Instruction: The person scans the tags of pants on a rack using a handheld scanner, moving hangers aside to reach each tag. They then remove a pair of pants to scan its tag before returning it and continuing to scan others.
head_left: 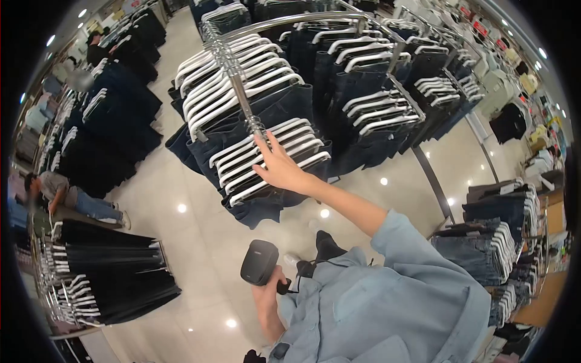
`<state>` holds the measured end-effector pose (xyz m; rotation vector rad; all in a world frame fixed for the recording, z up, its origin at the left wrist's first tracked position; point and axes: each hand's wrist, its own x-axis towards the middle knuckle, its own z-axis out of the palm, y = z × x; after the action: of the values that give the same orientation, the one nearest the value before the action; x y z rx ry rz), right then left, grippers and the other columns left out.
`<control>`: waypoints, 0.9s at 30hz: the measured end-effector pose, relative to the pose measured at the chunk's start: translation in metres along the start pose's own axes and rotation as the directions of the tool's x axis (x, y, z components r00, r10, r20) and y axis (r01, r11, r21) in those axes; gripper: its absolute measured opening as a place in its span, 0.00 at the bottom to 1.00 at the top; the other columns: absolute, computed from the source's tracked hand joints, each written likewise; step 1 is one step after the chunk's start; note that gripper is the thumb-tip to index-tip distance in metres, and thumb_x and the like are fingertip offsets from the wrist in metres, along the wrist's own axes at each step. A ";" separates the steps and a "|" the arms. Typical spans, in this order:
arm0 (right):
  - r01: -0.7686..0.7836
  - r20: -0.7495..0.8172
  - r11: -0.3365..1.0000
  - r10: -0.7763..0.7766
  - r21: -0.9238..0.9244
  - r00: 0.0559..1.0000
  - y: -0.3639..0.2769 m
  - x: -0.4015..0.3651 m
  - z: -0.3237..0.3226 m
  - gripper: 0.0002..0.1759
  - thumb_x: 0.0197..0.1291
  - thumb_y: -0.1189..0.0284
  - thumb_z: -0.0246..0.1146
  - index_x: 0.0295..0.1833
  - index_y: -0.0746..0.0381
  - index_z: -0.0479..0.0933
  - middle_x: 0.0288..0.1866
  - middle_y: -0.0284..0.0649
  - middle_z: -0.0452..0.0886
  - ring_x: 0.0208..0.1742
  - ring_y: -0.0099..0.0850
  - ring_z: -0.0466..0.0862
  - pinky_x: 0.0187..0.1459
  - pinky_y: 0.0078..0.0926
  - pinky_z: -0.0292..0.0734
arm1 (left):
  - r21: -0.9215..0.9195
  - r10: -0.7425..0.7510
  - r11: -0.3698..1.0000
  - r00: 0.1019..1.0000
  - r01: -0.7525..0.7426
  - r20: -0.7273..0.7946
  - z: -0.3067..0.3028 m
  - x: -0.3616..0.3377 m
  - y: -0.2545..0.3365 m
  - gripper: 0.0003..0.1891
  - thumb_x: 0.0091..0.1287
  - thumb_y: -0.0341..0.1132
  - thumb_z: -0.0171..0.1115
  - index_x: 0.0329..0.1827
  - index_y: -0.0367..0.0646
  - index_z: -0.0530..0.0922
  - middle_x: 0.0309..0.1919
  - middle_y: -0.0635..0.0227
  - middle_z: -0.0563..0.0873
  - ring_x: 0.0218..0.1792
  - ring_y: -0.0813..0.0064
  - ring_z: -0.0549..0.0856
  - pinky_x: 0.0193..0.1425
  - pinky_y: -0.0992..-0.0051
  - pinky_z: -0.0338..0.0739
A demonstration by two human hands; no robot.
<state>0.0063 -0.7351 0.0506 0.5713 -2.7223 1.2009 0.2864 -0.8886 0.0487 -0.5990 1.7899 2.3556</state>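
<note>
My right hand (pixel 282 169) reaches forward to the front end of a chrome rail (pixel 239 91). Its fingers are stretched and spread at the hooks of the nearest white hangers (pixel 269 163), which carry dark blue jeans (pixel 257 210). Further back along the same rail hangs a second bunch of white hangers (pixel 212 109) with dark jeans, a gap between the two. Low at my side, my left hand (pixel 270 291) is wrapped round the grip of a black handheld scanner (pixel 260 262), its flat boxy head pointing up and forward.
More racks of dark jeans (pixel 375 115) stand behind and to the right. Black garments (pixel 112 272) hang at the lower left, and denim pieces (pixel 475 251) at the right. A person (pixel 72 192) bends by the left racks; another person (pixel 97 48) is farther back. The shiny tiled floor (pixel 181 212) runs between racks.
</note>
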 end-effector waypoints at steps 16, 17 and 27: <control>0.040 -0.321 0.947 -0.148 -0.319 0.935 0.009 0.022 0.031 0.45 0.59 0.74 0.67 0.82 0.66 0.58 0.82 0.71 0.52 0.72 0.76 0.68 0.65 0.61 0.77 | 0.078 0.009 0.997 0.971 -0.029 0.240 0.013 0.021 0.002 0.07 0.68 0.21 0.66 0.47 0.34 0.79 0.29 0.64 0.81 0.26 0.73 0.81 0.34 0.71 0.77; 0.072 -0.294 0.948 -0.167 -0.309 0.941 0.011 0.028 0.033 0.46 0.60 0.72 0.67 0.82 0.65 0.58 0.83 0.71 0.51 0.73 0.77 0.66 0.66 0.62 0.76 | 0.062 0.005 0.998 0.970 -0.021 0.243 0.014 0.022 0.001 0.07 0.68 0.20 0.66 0.47 0.34 0.79 0.29 0.64 0.81 0.26 0.73 0.81 0.34 0.71 0.77; 0.013 -0.055 0.951 -0.032 -0.309 0.998 0.009 0.023 0.020 0.42 0.62 0.70 0.67 0.81 0.64 0.63 0.85 0.67 0.46 0.71 0.70 0.70 0.64 0.56 0.79 | 0.028 -0.013 1.000 0.980 0.008 0.197 0.045 0.026 0.012 0.05 0.66 0.20 0.67 0.43 0.35 0.81 0.28 0.68 0.82 0.26 0.77 0.80 0.37 0.73 0.74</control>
<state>-0.0172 -0.7510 0.0363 0.5147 -2.7647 0.7484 0.2481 -0.8536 0.0596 -0.3555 1.7239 2.2892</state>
